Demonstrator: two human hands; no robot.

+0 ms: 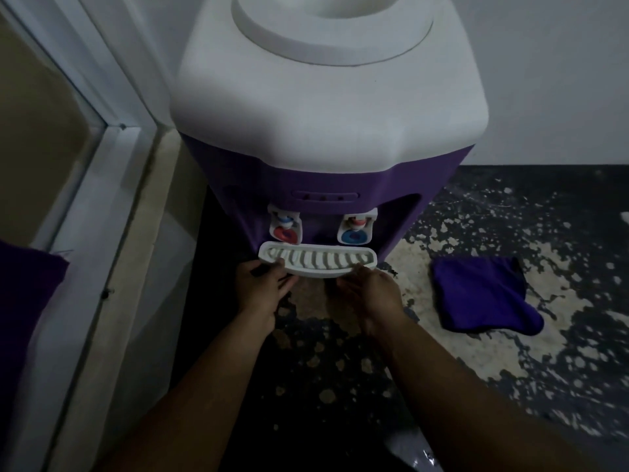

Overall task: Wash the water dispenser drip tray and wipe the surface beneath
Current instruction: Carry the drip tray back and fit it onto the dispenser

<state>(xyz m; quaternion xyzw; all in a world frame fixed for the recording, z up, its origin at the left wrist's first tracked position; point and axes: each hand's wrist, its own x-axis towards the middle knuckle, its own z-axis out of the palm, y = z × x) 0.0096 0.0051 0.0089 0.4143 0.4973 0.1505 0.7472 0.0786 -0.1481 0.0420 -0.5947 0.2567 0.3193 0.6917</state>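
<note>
While both hands reach forward, the drip tray sits at the water dispenser base.
Left hand fingers curl on its left edge, right hand fingers under its front; purple cloth lies on the floor nearby.

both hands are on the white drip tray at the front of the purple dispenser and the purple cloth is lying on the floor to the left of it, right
Not quite. The head view shows the purple cloth on the floor to the right of the dispenser, not the left. The rest holds: the left hand and right hand are both on the white drip tray at the dispenser's front.
</note>
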